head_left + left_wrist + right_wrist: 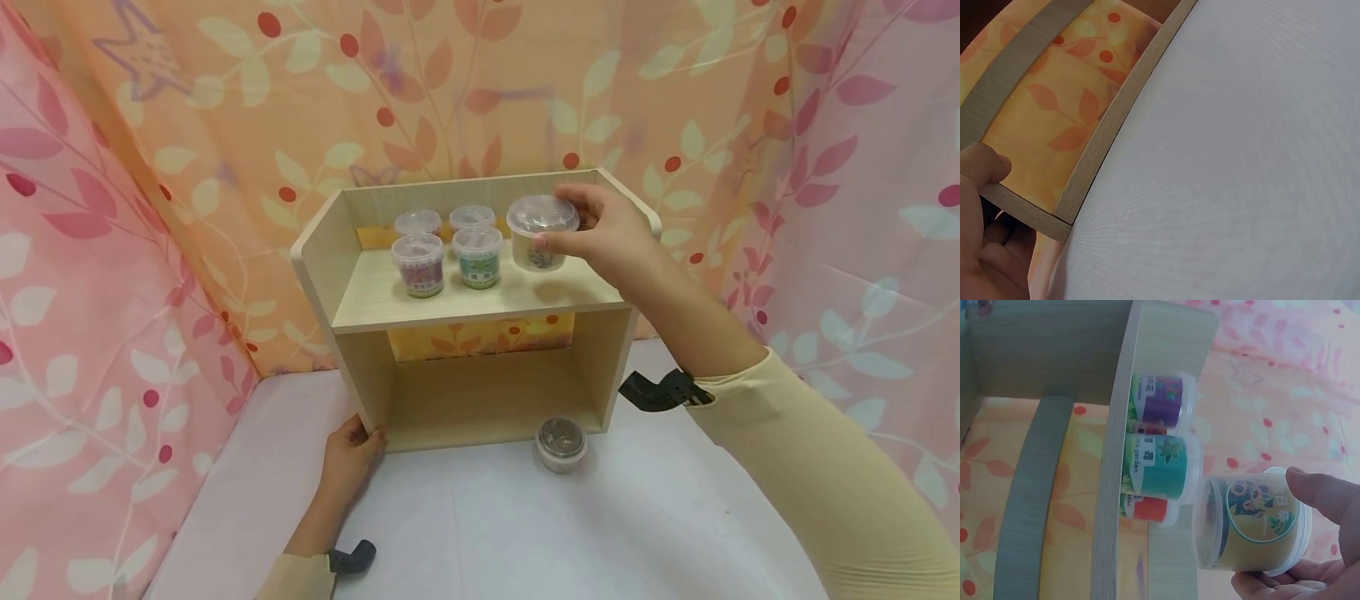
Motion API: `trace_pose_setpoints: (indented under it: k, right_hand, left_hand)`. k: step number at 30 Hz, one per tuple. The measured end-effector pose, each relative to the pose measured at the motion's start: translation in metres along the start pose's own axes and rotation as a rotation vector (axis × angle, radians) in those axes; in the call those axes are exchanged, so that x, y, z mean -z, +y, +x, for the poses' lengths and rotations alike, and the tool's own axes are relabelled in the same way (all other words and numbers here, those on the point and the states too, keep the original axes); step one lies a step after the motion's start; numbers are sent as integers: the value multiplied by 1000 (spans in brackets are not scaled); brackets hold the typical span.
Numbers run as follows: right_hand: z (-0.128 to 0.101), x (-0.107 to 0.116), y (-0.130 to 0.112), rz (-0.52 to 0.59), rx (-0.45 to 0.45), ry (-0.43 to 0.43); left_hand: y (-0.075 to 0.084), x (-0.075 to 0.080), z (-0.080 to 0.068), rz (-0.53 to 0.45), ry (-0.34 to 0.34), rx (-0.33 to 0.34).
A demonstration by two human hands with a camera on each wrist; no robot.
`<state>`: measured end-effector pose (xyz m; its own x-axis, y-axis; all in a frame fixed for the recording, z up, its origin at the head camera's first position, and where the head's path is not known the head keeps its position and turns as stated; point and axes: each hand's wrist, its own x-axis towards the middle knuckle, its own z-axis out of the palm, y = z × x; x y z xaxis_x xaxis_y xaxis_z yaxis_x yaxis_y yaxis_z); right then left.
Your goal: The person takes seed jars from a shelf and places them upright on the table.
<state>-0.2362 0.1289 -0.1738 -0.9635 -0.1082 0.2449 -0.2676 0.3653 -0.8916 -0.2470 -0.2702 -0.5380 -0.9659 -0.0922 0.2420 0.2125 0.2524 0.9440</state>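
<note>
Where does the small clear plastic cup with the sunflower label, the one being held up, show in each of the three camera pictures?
Head view: the clear lidded sunflower cup is upper centre, gripped by the right hand just above the upper shelf.
Left wrist view: not in it; only the left hand on the shelf's lower corner.
Right wrist view: lower right, lying sideways in the picture.
Shared landmark: the pale wooden shelf unit.

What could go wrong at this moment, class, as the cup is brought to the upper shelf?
1. The right hand holds the sunflower cup by its lid end only; the grip could slip.
2. The green cup stands close beside it and might get knocked.
3. The left hand steadies only one lower corner of the wooden shelf, so a push could shift it.
</note>
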Motion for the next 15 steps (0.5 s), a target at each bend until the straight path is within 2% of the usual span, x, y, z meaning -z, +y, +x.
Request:
trace_pose_setpoints:
  k: [8, 15]
  right_hand:
    - [-24, 3, 12, 67, 32, -12]
    - [-45, 4, 19, 109, 36, -4]
  left_hand:
    - [-1, 1, -3, 34, -18, 25]
    - [1, 1, -2, 10, -8, 6]
